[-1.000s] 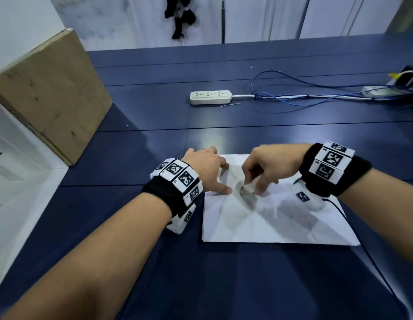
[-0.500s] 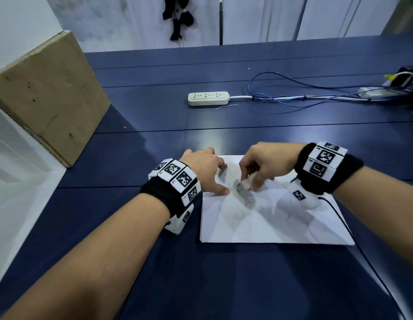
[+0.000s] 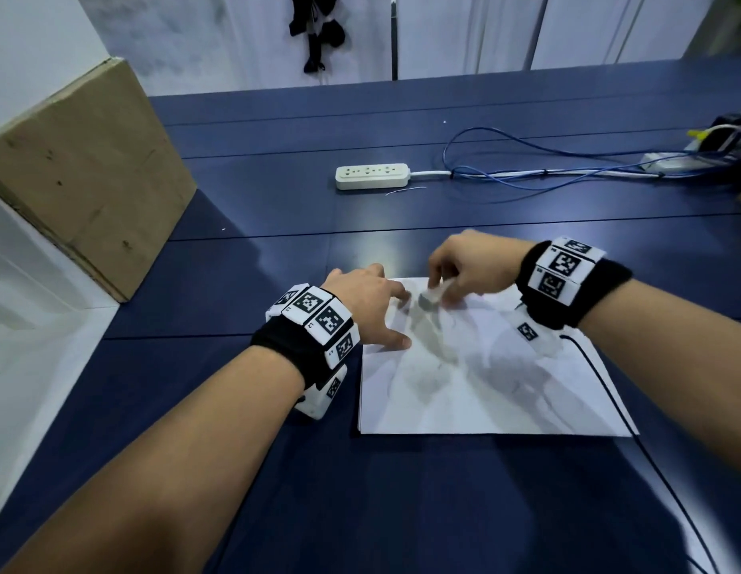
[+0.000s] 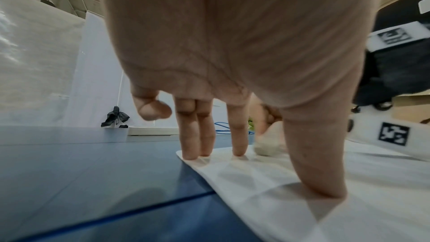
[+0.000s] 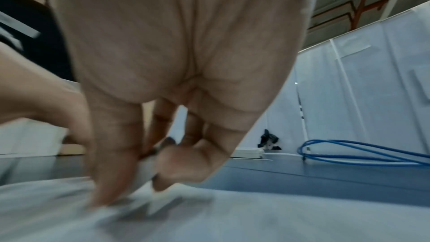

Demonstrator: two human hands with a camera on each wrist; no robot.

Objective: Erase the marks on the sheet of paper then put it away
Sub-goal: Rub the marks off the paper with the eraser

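Observation:
A white sheet of paper (image 3: 485, 387) with faint grey smudges lies on the dark blue table (image 3: 277, 250). My left hand (image 3: 369, 312) presses its straight fingers and thumb down on the sheet's far left corner; in the left wrist view the fingertips (image 4: 238, 151) stand on the paper (image 4: 302, 190). My right hand (image 3: 464, 271) pinches a small whitish eraser (image 3: 431, 298) against the sheet near its far edge, blurred by motion. The eraser (image 4: 265, 149) shows beside my left thumb. In the right wrist view the eraser (image 5: 146, 170) sits between thumb and fingers above the paper (image 5: 232, 214).
A cardboard box (image 3: 83, 176) stands at the table's left edge. A white power strip (image 3: 373, 177) and blue cables (image 3: 547, 167) lie farther back, with more devices at the far right (image 3: 717, 138). A thin black cable (image 3: 609, 391) runs from my right wrist along the paper's right side.
My right hand has moved the eraser away from me, toward the sheet's far edge. The left hand has stayed pressed on the far left corner.

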